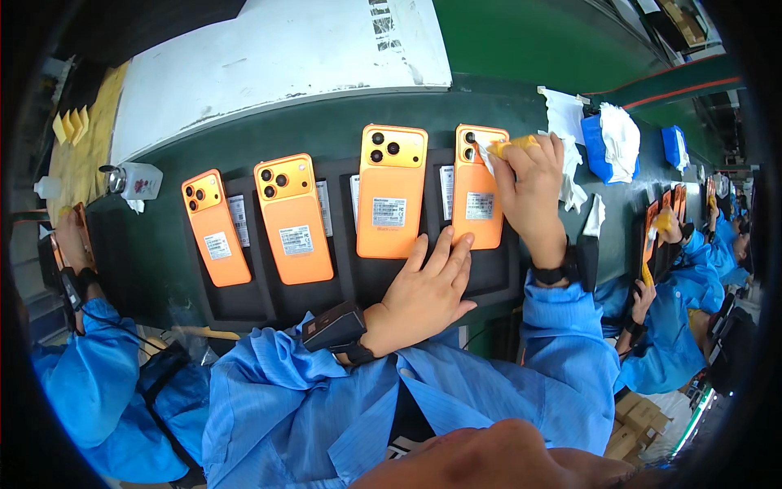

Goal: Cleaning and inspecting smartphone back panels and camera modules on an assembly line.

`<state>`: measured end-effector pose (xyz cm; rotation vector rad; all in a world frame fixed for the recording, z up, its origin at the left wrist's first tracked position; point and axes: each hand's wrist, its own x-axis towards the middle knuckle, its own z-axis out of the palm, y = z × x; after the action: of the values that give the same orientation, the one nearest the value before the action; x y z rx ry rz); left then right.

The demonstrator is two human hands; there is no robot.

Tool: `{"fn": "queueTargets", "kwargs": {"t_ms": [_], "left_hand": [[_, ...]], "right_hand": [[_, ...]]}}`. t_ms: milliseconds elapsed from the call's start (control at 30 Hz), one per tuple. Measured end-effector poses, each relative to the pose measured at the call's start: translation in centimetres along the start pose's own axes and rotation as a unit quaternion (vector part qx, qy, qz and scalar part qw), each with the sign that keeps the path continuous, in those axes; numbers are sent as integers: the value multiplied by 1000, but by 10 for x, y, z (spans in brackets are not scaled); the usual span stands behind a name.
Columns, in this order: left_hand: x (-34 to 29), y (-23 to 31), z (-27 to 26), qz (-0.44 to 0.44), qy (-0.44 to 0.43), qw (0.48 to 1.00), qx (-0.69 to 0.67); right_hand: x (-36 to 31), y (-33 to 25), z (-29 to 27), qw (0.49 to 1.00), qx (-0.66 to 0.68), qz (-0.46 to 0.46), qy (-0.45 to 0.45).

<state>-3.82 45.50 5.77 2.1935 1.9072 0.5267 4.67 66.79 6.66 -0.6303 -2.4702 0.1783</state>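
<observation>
An orange phone [477, 220] lies back up in a black tray at the right end of a row. My left hand [423, 289] is open, its outstretched fingertips on that phone's lower edge and close to the neighbouring orange phone [391, 175]. My right hand [528, 183] is closed in a pinch on a white wipe [486, 157], which touches the right-end phone beside its camera lenses. Something yellow [515, 146] shows at those fingertips; whether it is worn or held, I cannot tell. Further left lie two more orange phones [295, 220] [217, 228], each with a white label.
The black tray [346, 281] rests on a dark green bench. To the right are crumpled white cloths [570, 175] and a blue pack of wipes [611, 145]. A bottle [137, 180] stands at the left. Co-workers in blue sit on both sides, one hand [642, 301] visible at right.
</observation>
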Motion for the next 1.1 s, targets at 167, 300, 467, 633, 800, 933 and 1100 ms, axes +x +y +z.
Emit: {"fn": "queueTargets", "kwargs": {"t_ms": [167, 300, 467, 633, 800, 933, 1100], "left_hand": [[3, -3, -3, 5, -11, 1000, 2], [2, -4, -2, -2, -14, 1000, -4], [-1, -4, -2, 0, -4, 1000, -11], [1, -4, -2, 8, -23, 1000, -11], [2, -6, -2, -3, -14, 1000, -12], [1, -6, -4, 1, -10, 1000, -16], [0, -4, -3, 6, -20, 1000, -11]], "right_hand": [[-4, -21, 4, 999, -37, -23, -3], [21, -13, 20, 998, 6, -63, -28], [17, 22, -1, 998, -41, 0, -45], [-20, -18, 11, 998, -40, -52, -2], [17, -3, 27, 999, -10, -41, 12], [-12, 5, 16, 997, -56, 31, 38], [13, -14, 22, 994, -78, -72, 28]]}}
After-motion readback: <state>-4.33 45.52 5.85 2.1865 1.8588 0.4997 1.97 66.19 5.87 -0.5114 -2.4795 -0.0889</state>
